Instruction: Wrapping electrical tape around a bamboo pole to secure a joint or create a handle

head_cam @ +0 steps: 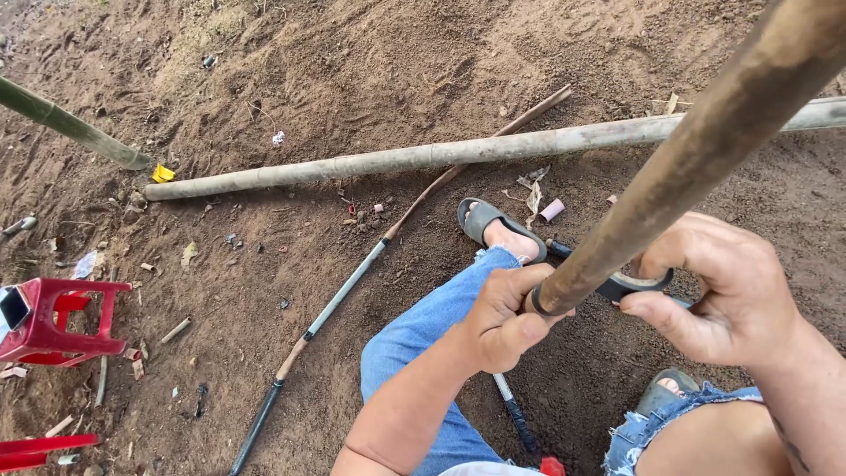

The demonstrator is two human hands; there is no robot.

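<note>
Brown bamboo pole [696, 150] slants from my hands up to the top right corner. My left hand [504, 317] is fisted round its lower end; my right hand [718, 291] pinches a black tape roll [636, 284] there. 1 long grey bamboo pole [458, 154] lies beyond on the soil [352, 53].

An outdoor dirt yard, a rough work spot: bare brown soil [370, 62] spreads beyond the hands, a long bamboo pole [423, 157] lies ahead, a red plastic stool [44, 322] sits far left amid scattered scraps.
</note>
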